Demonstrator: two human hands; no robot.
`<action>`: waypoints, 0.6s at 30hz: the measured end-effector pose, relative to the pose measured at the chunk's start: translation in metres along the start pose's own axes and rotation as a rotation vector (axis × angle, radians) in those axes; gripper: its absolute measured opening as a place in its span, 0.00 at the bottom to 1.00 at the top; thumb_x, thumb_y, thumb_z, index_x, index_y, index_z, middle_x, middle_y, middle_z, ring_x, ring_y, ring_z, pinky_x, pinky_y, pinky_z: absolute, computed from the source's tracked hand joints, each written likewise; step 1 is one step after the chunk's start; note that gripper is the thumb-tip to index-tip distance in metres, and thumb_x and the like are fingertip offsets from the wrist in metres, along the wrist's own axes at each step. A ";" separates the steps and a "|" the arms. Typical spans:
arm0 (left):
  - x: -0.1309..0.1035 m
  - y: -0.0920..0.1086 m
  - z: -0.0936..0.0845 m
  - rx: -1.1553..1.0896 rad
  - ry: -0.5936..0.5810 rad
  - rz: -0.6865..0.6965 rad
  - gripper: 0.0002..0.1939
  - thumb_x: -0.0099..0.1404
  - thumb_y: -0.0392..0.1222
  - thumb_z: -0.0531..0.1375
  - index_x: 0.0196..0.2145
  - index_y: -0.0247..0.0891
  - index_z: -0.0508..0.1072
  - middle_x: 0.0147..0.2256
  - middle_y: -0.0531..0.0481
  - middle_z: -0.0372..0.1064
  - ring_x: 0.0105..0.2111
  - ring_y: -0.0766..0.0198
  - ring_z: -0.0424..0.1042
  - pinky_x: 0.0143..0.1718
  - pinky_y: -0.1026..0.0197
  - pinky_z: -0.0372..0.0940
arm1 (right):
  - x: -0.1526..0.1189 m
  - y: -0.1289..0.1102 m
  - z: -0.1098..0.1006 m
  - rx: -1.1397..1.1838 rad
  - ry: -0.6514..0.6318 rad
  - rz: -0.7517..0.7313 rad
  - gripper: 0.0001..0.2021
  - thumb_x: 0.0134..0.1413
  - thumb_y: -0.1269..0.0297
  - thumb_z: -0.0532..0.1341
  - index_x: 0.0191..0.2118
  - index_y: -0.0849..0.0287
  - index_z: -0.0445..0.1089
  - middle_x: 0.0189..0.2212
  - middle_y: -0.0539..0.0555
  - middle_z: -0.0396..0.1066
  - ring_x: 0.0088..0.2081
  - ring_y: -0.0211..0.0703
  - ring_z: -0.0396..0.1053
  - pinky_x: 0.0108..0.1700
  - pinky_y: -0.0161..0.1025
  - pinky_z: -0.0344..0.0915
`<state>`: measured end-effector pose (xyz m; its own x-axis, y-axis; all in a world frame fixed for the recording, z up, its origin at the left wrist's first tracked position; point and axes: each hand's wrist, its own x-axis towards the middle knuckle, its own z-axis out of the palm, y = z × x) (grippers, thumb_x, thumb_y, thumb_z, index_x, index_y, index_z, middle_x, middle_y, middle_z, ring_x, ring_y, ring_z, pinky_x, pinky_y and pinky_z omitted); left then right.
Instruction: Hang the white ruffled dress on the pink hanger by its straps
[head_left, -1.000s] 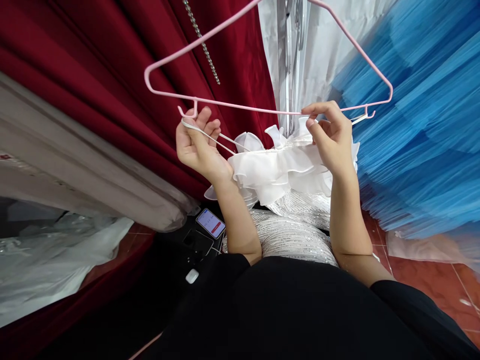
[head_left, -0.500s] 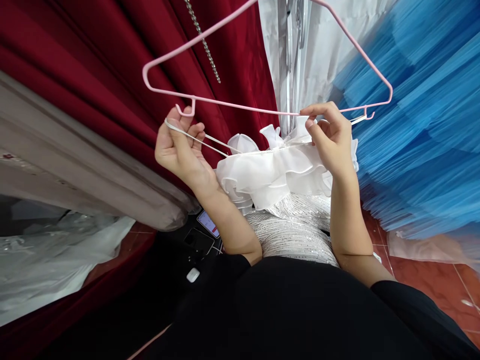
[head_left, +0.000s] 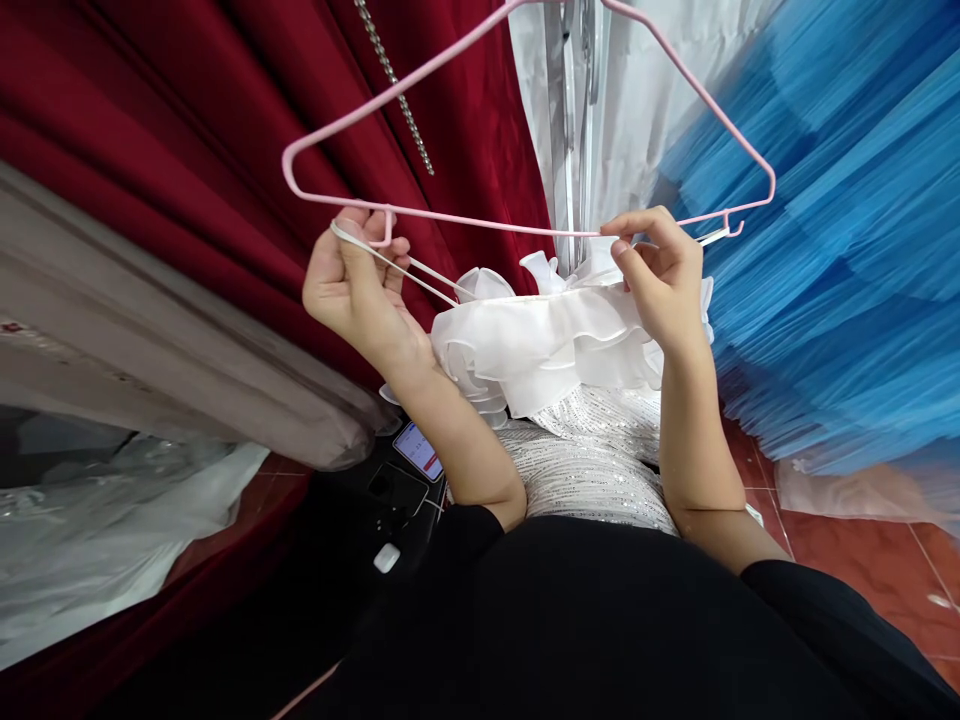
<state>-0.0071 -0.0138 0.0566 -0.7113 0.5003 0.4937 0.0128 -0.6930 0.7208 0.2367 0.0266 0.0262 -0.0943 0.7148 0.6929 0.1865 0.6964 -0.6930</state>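
A pink clothes hanger (head_left: 495,225) spans the upper middle of the head view. My right hand (head_left: 664,275) pinches its lower bar between thumb and fingers, right of centre. At the hanger's left hook, my left hand (head_left: 360,275) holds a thin white strap (head_left: 431,285) looped over the thumb, fingers curled by the hook. That strap runs to a white dress (head_left: 525,340) with an organza ruffle at the top and a sequined body below. Another white strap (head_left: 712,237) sits at the hanger's right hook. The dress hangs in front of my body, its lower part hidden.
Dark red drapery (head_left: 465,130) and a beaded strand (head_left: 397,90) hang behind. Blue tulle (head_left: 840,220) fills the right side, pale fabric (head_left: 187,330) the left. A phone with a lit screen (head_left: 418,452) and a small white case (head_left: 386,558) lie on a black surface at lower left.
My left hand has moved slightly up with the strap, and its fingers now reach behind the hanger's left end. The hanger's left side has dipped a little. My right hand keeps its pinch.
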 end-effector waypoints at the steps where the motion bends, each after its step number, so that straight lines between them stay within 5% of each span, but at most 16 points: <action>1: 0.001 0.001 -0.001 0.034 -0.012 0.000 0.14 0.61 0.46 0.62 0.37 0.30 0.74 0.33 0.47 0.76 0.27 0.71 0.72 0.31 0.67 0.68 | 0.000 0.000 0.000 -0.001 0.012 0.002 0.10 0.61 0.53 0.59 0.42 0.51 0.71 0.39 0.51 0.65 0.25 0.32 0.58 0.28 0.38 0.65; 7: 0.003 -0.007 -0.004 0.104 -0.038 -0.027 0.05 0.60 0.35 0.58 0.28 0.37 0.73 0.25 0.53 0.69 0.22 0.71 0.67 0.26 0.65 0.64 | 0.001 0.000 -0.002 0.006 0.044 0.013 0.09 0.60 0.54 0.60 0.40 0.51 0.72 0.37 0.51 0.65 0.25 0.33 0.57 0.28 0.38 0.64; 18: -0.003 -0.031 -0.013 0.086 -0.139 -0.134 0.07 0.66 0.46 0.58 0.40 0.44 0.74 0.36 0.52 0.73 0.37 0.66 0.73 0.37 0.63 0.68 | -0.001 -0.002 -0.001 -0.056 -0.003 0.015 0.13 0.60 0.50 0.58 0.43 0.49 0.72 0.37 0.51 0.63 0.26 0.35 0.57 0.33 0.40 0.67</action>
<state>-0.0142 -0.0006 0.0268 -0.6072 0.6556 0.4489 -0.0109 -0.5718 0.8203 0.2372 0.0248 0.0268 -0.0940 0.7253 0.6820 0.2419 0.6811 -0.6911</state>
